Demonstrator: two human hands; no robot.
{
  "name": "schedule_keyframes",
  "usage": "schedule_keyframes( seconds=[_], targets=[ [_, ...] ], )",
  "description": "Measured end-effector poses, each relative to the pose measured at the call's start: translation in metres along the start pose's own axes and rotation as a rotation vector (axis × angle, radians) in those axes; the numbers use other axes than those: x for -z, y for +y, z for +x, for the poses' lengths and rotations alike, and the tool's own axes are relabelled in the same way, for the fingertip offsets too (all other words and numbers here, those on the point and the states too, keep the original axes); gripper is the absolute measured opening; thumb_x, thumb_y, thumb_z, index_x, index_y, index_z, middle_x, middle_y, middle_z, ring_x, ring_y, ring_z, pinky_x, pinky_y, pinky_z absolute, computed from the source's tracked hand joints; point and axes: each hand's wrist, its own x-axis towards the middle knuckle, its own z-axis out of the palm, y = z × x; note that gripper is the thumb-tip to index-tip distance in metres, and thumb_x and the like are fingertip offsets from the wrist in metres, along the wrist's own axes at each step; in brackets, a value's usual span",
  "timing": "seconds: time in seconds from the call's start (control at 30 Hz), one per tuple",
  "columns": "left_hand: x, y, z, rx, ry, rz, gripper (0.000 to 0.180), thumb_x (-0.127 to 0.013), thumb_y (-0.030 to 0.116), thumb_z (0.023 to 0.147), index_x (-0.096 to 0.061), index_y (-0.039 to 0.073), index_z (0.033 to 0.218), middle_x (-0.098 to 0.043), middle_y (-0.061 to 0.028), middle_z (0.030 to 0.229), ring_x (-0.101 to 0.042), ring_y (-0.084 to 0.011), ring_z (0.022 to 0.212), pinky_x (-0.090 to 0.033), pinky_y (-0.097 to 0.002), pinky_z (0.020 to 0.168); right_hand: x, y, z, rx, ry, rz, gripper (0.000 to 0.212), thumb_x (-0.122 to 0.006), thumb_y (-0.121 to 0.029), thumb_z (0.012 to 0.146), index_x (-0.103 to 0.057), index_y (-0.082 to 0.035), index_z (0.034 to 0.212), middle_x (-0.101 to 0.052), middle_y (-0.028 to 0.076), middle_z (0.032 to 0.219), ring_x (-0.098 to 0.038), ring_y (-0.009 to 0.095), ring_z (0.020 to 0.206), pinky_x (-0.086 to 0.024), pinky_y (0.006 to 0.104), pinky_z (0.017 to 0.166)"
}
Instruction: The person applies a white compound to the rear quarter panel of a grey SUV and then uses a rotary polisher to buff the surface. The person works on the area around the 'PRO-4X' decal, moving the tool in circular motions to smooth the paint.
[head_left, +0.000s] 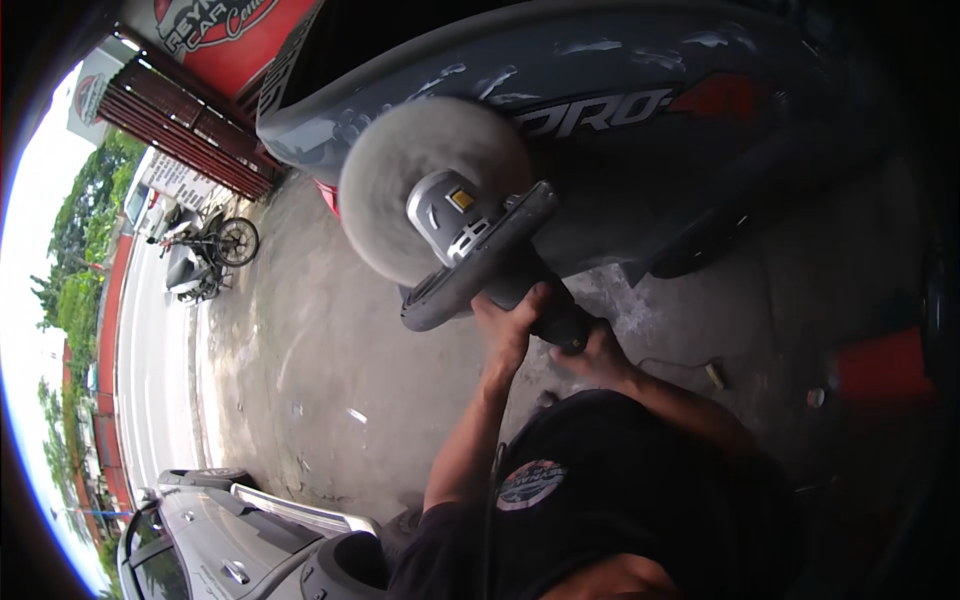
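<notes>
Here, the left grip (508, 322) closes round the polisher (525, 275), the right grip (598, 357) round its tail; the pad (385, 190) lies beyond both, near the grey panel (610, 160).

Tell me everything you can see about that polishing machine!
The polisher has a wide, round, pale pad that looks soft and blurred, perhaps spinning. Its silver-grey head has a yellow button, a thick black loop handle sits behind that, and the black body looks plastic. It slants up and left in the picture. The left hand grips the body and the right hand its back end. The pad overlaps a dark grey vehicle panel; I can't tell if they touch.
</notes>
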Motion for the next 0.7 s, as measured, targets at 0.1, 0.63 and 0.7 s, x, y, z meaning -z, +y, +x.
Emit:
schedule_keyframes(
  seconds=[0.1,0.63,0.7],
  targets=[
    [0.038,-0.002,0.011,-0.038,0.057,-0.001,0.059,-0.085,0.036,0.080,-0.062,-0.003,0.118,-0.069,-0.0099,0.102,-0.068,-0.0192,0.093,-0.055,-0.0343,0.084,-0.022,-0.013,0.020,0.055,-0.056,0.014,0.036,-0.068,-0.009,0.084,-0.063,0.002,0.118,-0.071,0.018,0.096,-0.072,0.027,0.086,-0.056,0.0405,0.077],
    [-0.048,0.015,0.009,0.055,-0.143,0.020,0.052,-0.083,0.029,0.079,-0.064,-0.004,0.115,-0.069,-0.0094,0.102,-0.067,-0.0189,0.093,-0.054,-0.0354,0.086,0.033,-0.001,-0.014,-0.237,0.036,0.208,0.032,-0.071,-0.006,0.083,-0.063,0.001,0.113,-0.067,0.008,0.097,-0.066,0.016,0.087,-0.054,0.0322,0.075],
    [-0.060,0.025,0.015,0.144,-0.261,0.075,0.055,-0.083,0.028,0.076,-0.064,-0.005,0.116,-0.069,-0.0101,0.101,-0.066,-0.0215,0.095,-0.053,-0.0372,0.089,0.038,-0.008,-0.020,-0.324,0.063,0.344,0.030,-0.073,-0.007,0.083,-0.064,0.001,0.111,-0.065,0.003,0.094,-0.063,0.011,0.082,-0.052,0.0294,0.070]
  ],
)
